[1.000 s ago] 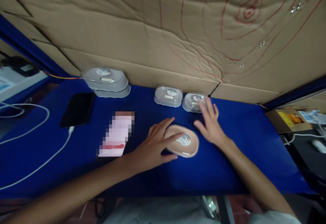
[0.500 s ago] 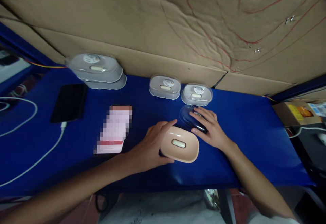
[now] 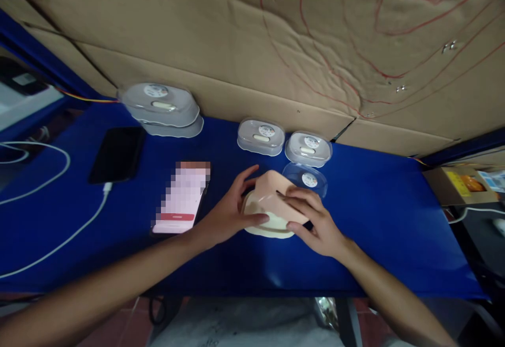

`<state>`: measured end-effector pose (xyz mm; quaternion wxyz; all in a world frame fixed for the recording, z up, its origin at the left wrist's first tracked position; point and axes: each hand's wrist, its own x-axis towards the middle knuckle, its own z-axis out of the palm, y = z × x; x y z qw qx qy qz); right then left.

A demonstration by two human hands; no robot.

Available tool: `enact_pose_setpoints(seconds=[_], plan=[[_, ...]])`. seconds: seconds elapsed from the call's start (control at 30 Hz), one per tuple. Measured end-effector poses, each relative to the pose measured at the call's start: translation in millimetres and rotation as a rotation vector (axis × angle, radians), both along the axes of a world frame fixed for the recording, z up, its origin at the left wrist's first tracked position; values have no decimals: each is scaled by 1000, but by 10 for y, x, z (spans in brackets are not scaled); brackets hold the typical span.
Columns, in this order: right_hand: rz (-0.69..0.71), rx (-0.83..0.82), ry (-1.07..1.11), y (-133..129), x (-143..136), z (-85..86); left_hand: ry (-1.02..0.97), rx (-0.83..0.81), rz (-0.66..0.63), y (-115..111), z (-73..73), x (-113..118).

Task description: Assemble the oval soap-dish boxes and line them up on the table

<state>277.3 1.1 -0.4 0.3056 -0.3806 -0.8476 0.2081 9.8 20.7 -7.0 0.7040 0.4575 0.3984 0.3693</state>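
Observation:
A peach oval soap dish tray [image 3: 272,191] is tilted up on its side, and my right hand [image 3: 315,223] grips its right end. Beneath it shows a cream oval base [image 3: 276,226] with a wavy rim. My left hand [image 3: 236,210] is closed on the base's left side, its thumb over the rim and its index finger raised. Just behind my right hand, a clear plastic lid [image 3: 310,178] with a round label lies on the blue table. The underside of the base is hidden.
Two lidded grey soap boxes [image 3: 261,137] [image 3: 308,148] stand at the back, and stacked ones [image 3: 165,105] at back left. A lit phone [image 3: 183,197] and a dark phone [image 3: 118,155] on a white cable [image 3: 89,239] lie left. Cardboard [image 3: 197,31] walls the back.
The peach tray has tipped up, and the cream base now shows under it. My right hand has left the clear lid and taken hold of the tray. The view has shifted slightly.

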Motion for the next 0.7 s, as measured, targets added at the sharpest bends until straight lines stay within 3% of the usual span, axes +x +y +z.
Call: enact_pose_setpoints(seconds=[0.13, 0.27, 0.37, 0.53, 0.7], plan=[[-232, -122, 290, 28, 66, -77, -82, -372, 3, 61, 59, -37], [-315, -198, 435, 59, 139, -84, -190, -536, 94, 65, 128, -10], [-219, -96, 275, 23, 161, -32, -272, -567, 123, 62, 134, 10], [135, 139, -192, -82, 21, 39, -387, -525, 103, 55, 97, 2], [162, 196, -344, -108, -71, 8, -420, -495, -16, 16, 146, 1]])
